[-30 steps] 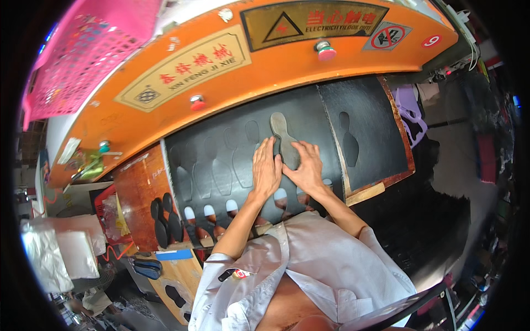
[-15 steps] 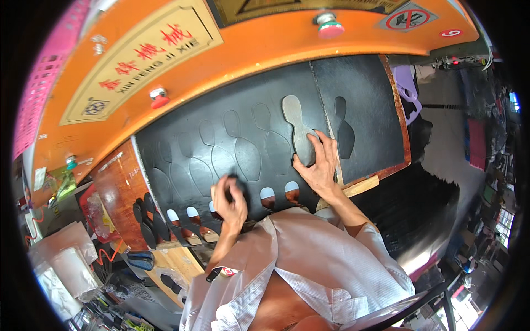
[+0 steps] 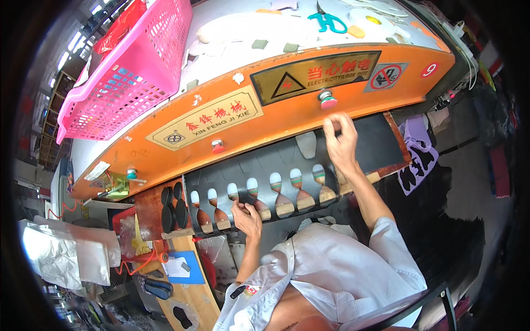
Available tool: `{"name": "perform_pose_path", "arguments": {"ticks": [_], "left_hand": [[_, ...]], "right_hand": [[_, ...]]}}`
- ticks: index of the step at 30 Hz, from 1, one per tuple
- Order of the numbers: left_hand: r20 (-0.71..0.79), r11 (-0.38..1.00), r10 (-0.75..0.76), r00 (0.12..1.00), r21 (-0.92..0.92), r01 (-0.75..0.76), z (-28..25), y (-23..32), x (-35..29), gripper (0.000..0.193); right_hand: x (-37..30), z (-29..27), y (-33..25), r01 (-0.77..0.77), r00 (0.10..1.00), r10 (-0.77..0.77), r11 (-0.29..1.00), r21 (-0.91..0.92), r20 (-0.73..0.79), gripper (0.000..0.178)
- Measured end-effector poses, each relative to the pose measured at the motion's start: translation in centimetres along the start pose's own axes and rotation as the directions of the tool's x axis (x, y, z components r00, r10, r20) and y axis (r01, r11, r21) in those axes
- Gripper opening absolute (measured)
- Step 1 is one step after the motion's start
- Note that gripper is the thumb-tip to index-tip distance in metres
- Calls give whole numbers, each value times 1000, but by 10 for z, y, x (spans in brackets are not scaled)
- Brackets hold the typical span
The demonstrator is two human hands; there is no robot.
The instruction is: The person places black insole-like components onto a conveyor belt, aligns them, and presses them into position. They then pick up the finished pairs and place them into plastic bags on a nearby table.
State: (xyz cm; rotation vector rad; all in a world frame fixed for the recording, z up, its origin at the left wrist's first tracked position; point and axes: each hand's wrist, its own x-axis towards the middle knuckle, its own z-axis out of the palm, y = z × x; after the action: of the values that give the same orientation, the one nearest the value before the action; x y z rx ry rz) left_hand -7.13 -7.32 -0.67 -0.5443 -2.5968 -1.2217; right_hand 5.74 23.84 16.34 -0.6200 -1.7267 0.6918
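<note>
A black sheet lies on the bed of an orange machine, with a row of shoe-sole-shaped cutouts along its near edge. My left hand is at that edge, fingers curled against the strip between cutouts. A grey metal sole-shaped die rests on the sheet, its far end under the machine's front beam. Raised just below a red push button, my right hand has bent fingers and nothing visible in them.
Stacked black sole pieces stand left of the sheet. On top of the machine are a pink basket and teal-handled scissors. Purple scrap hangs at the right, and a blue clipboard lies lower left.
My right hand has left the die and risen toward the button. My left hand has come to the sheet's near edge. The view has tilted up, and the die's far end is now hidden.
</note>
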Motion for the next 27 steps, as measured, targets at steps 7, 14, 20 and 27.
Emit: {"name": "perform_pose_path", "arguments": {"ticks": [7,14,20,27], "left_hand": [[116,997,-71,991,-18,74,27,21,85,39],[64,996,-81,995,47,78,34,30,107,37],[44,994,-31,999,110,26,39,23,109,39],[143,999,-10,990,-35,15,29,6,108,43]], "right_hand": [[10,-17,18,-123,961,126,992,-24,245,12],[-81,-23,78,-198,944,298,856,-477,144,30],[-110,6,80,-169,968,239,849,-501,79,33],[-112,-1,100,-153,934,293,844,-514,204,33]]}}
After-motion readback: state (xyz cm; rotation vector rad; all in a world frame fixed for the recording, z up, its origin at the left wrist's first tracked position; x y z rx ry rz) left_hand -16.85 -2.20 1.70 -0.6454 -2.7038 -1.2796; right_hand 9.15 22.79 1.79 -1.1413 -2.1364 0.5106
